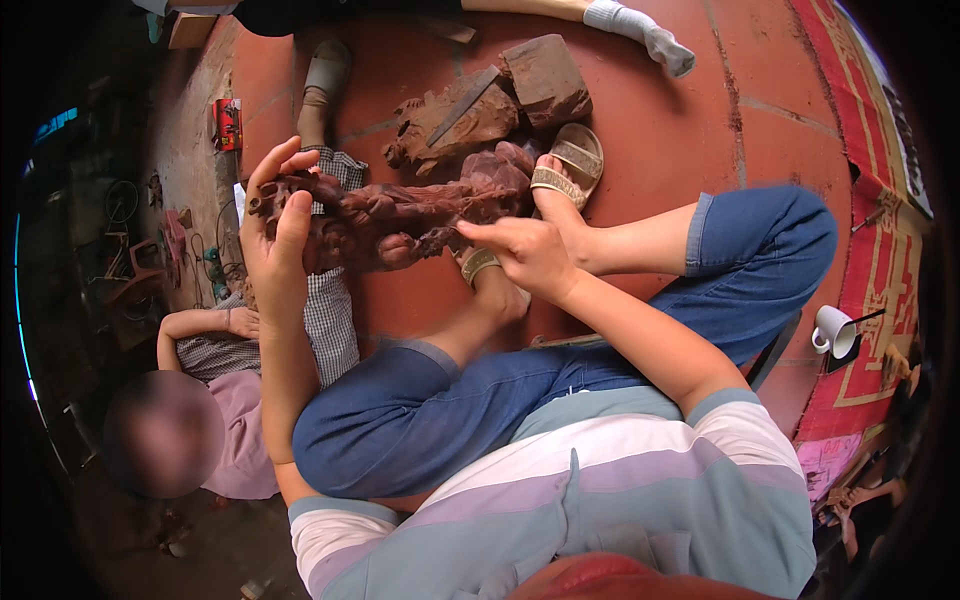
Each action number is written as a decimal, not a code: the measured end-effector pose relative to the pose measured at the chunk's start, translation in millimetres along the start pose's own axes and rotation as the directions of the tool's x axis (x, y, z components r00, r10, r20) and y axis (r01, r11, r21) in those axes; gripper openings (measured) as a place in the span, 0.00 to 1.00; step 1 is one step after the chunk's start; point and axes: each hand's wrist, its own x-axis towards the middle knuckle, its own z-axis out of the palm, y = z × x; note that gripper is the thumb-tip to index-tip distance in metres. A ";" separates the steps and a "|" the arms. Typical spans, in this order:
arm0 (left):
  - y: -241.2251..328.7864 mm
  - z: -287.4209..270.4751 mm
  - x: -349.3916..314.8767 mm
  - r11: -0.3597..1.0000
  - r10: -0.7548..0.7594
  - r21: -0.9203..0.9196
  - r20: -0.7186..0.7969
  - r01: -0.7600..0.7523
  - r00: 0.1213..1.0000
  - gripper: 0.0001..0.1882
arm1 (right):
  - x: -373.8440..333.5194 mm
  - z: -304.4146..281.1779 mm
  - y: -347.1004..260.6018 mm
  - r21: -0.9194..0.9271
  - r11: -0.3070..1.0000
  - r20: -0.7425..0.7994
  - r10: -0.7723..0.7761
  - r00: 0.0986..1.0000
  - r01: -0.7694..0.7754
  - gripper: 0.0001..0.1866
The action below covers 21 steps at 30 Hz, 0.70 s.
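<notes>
A long reddish-brown wood carving (400,215) with deep, rounded relief lies across the space above my lap. My left hand (280,215) grips its left end, the thumb on the near side and the fingers raised behind it. My right hand (525,255) is at the carving's right part. Its index finger stretches out and its tip touches or nearly touches the wood, while the other fingers curl under. No tool shows in that hand. The carving's underside is hidden.
Beyond my feet, a rough wood block (546,80) and a carved wood piece (455,120) with a flat strip on it lie on red tiles. A red box (228,124) is at left, near a seated person (240,420). A white mug (830,332) stands right; another person's socked foot (645,38) reaches in.
</notes>
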 end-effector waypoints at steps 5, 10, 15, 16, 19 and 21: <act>3.7 8.6 1.9 1.000 -0.021 -0.002 -0.008 0.021 1.000 0.28 | 39.5 -14.9 -34.1 0.210 0.974 -0.208 -0.038 0.977 0.083 0.16; 5.7 5.4 2.6 0.998 -0.015 -0.054 -0.027 0.014 1.000 0.25 | 0.6 -5.5 1.2 -0.071 0.996 0.032 -0.042 0.999 0.044 0.19; 2.2 7.8 4.4 1.000 -0.023 0.007 -0.010 0.023 1.000 0.28 | 39.0 -6.5 -28.7 0.122 0.979 -0.256 -0.128 0.958 0.163 0.16; 3.9 7.6 5.8 0.999 -0.036 0.005 -0.005 0.036 0.999 0.28 | 37.6 -0.5 -27.5 0.058 0.987 -0.199 -0.136 0.971 0.150 0.17; 0.6 2.0 4.5 0.999 -0.006 0.048 0.003 0.006 1.000 0.28 | 7.9 -2.6 6.3 -0.144 0.978 -0.013 -0.155 0.988 0.152 0.19; 3.2 1.7 3.1 1.000 0.000 0.004 -0.002 0.000 1.000 0.27 | -2.8 -9.8 10.9 -0.119 0.991 -0.028 -0.068 0.997 0.064 0.18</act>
